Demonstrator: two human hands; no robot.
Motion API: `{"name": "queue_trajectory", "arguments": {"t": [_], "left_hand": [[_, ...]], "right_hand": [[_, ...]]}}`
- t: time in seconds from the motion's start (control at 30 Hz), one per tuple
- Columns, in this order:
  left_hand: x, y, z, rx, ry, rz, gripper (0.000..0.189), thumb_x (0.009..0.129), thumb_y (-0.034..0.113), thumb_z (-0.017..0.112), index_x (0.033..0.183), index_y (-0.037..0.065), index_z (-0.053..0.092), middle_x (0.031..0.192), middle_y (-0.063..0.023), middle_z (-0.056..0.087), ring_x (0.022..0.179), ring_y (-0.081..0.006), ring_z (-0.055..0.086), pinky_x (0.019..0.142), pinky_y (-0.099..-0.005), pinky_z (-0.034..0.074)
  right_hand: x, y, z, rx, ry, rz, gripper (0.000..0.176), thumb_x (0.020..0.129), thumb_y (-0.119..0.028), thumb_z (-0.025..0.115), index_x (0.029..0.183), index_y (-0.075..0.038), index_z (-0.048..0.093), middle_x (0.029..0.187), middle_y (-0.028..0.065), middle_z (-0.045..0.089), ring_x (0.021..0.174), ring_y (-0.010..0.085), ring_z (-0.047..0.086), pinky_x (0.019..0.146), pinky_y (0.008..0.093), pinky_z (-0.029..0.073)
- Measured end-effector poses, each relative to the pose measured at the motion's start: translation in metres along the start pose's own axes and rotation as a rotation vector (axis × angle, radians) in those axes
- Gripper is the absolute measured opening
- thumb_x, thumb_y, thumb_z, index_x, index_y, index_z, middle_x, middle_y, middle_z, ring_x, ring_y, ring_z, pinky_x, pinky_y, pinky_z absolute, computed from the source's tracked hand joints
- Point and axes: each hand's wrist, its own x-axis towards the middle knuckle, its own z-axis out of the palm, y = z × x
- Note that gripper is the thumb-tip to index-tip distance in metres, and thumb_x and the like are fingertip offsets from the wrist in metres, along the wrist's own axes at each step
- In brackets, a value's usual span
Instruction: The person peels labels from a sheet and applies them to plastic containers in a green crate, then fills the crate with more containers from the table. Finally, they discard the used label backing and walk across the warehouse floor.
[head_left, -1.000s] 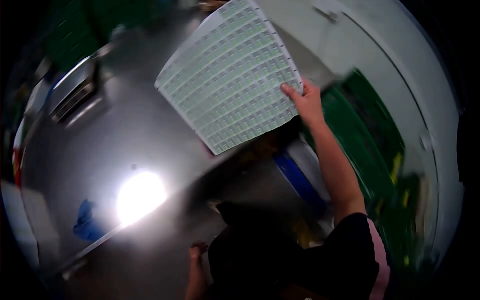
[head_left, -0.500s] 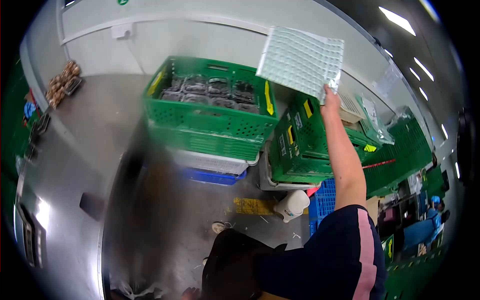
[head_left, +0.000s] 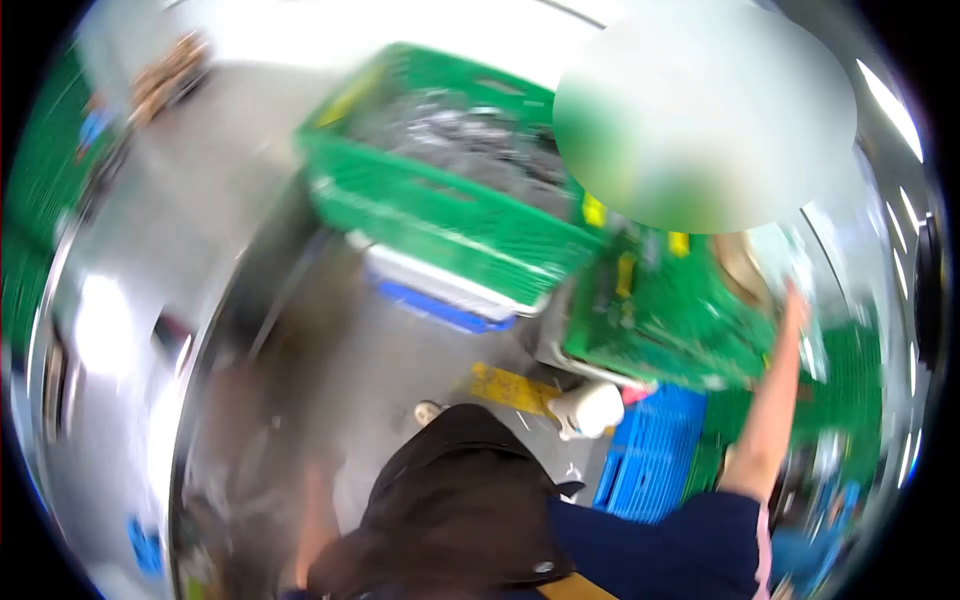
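My right hand [head_left: 795, 302] reaches out at the right, beside a clear plastic bag [head_left: 808, 330] and a beige tray [head_left: 740, 268] on the green crates [head_left: 665, 320]. Motion smears its fingers, so I cannot make out a hold. A large pale blur hides the area above it, and the white quilted sheet cannot be made out. Low on the left is my left hand [head_left: 318, 490], faint and smeared over the dark floor area. Left of the stack is a large green crate [head_left: 440, 215] with dark, shiny packs [head_left: 465, 140] inside.
A white stool [head_left: 588, 408] stands by the yellow floor marking [head_left: 508, 388]. Blue crates [head_left: 655, 450] lie right of it. A metal worktop [head_left: 110, 400] runs along the left. A person in blue [head_left: 805, 545] is far right. Brown items [head_left: 170, 75] lie at the upper left.
My right hand has moved right and lower, and the white quilted sheet it held no longer shows. My left hand has come further into view. The view has shifted and blurred.
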Motion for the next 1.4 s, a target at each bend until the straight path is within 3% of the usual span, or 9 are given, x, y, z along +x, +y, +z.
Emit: {"name": "queue_trajectory", "arguments": {"t": [0.07,0.1,0.3,0.47,0.53,0.6,0.67,0.9,1.4], "left_hand": [[-0.018,-0.001,0.032,-0.082,0.007,0.001,0.028,0.090,0.009,0.052,0.113,-0.004,0.051,0.101,-0.0189,0.063,0.085,-0.0311,0.066,0.072,-0.0407,0.056],[-0.036,0.009,0.062,-0.082,0.000,0.004,0.029,0.090,0.009,0.052,0.116,-0.006,0.051,0.099,-0.0193,0.065,0.084,-0.0317,0.067,0.072,-0.0396,0.056],[-0.078,-0.021,0.089,-0.050,0.211,-0.154,0.024,0.089,0.006,0.055,0.111,-0.004,0.055,0.096,-0.0174,0.067,0.079,-0.0271,0.068,0.069,-0.0349,0.057],[-0.144,-0.062,0.038,-0.392,0.478,-0.050,0.021,0.089,0.005,0.054,0.108,-0.002,0.056,0.096,-0.0167,0.066,0.078,-0.0261,0.068,0.068,-0.0344,0.056],[-0.190,-0.083,0.016,-0.538,0.654,-0.017,0.020,0.089,0.004,0.053,0.109,-0.001,0.055,0.095,-0.0163,0.066,0.078,-0.0268,0.068,0.069,-0.0365,0.056],[-0.225,-0.133,-0.006,-0.695,0.839,-0.036,0.022,0.089,0.004,0.051,0.110,-0.002,0.053,0.092,-0.0152,0.065,0.078,-0.0287,0.067,0.068,-0.0383,0.056],[-0.254,-0.209,-0.025,-0.739,0.949,-0.079,0.021,0.087,0.004,0.052,0.107,-0.004,0.052,0.090,-0.0167,0.064,0.074,-0.0301,0.067,0.066,-0.0392,0.056],[-0.325,-0.336,-0.014,-1.128,1.093,-0.379,0.025,0.088,0.013,0.052,0.097,-0.010,0.057,0.083,-0.0224,0.064,0.070,-0.0342,0.067,0.062,-0.0442,0.057],[-0.334,-0.220,-0.249,-1.132,1.107,0.050,0.016,0.091,0.004,0.051,0.105,-0.001,0.055,0.092,-0.0147,0.066,0.073,-0.0247,0.068,0.060,-0.0321,0.057]], "right_hand": [[-0.002,0.022,0.003,-0.556,0.446,-0.455,0.074,0.083,-0.047,0.066,0.136,-0.001,0.042,0.126,0.0209,0.051,0.115,0.0370,0.049,0.098,0.0481,0.039],[-0.065,-0.047,0.003,-0.237,0.514,-0.767,0.069,0.085,-0.037,0.066,0.137,0.000,0.039,0.132,0.0202,0.047,0.120,0.0352,0.046,0.102,0.0458,0.038],[-0.388,-0.310,0.080,0.414,-0.441,-1.272,0.043,0.081,0.001,0.060,0.124,0.002,0.052,0.126,0.0185,0.054,0.118,0.0341,0.050,0.102,0.0421,0.037],[-0.626,-0.435,0.122,0.788,-1.339,-1.574,0.054,0.077,-0.003,0.067,0.127,-0.001,0.048,0.132,0.0192,0.047,0.120,0.0343,0.048,0.103,0.0400,0.037],[-0.719,-0.461,0.144,0.924,-1.628,-1.374,0.055,0.077,-0.008,0.069,0.127,-0.001,0.047,0.130,0.0193,0.047,0.119,0.0354,0.048,0.101,0.0387,0.038],[-0.802,-0.494,0.155,0.840,-1.662,-1.391,0.058,0.076,-0.015,0.072,0.126,-0.001,0.046,0.127,0.0207,0.047,0.117,0.0366,0.048,0.100,0.0409,0.039],[-0.889,-0.516,0.186,0.922,-1.230,-1.612,0.064,0.074,-0.022,0.075,0.126,-0.002,0.045,0.125,0.0221,0.047,0.116,0.0378,0.047,0.099,0.0437,0.040],[-1.029,-0.548,0.182,-0.019,-1.176,-1.430,0.088,0.067,-0.046,0.075,0.137,-0.009,0.035,0.136,0.0189,0.038,0.122,0.0396,0.044,0.100,0.0491,0.040],[-1.173,-0.478,-0.029,-0.087,-1.268,-1.882,0.078,0.072,-0.044,0.068,0.135,-0.008,0.039,0.127,0.0216,0.049,0.117,0.0393,0.050,0.098,0.0469,0.042]]}}
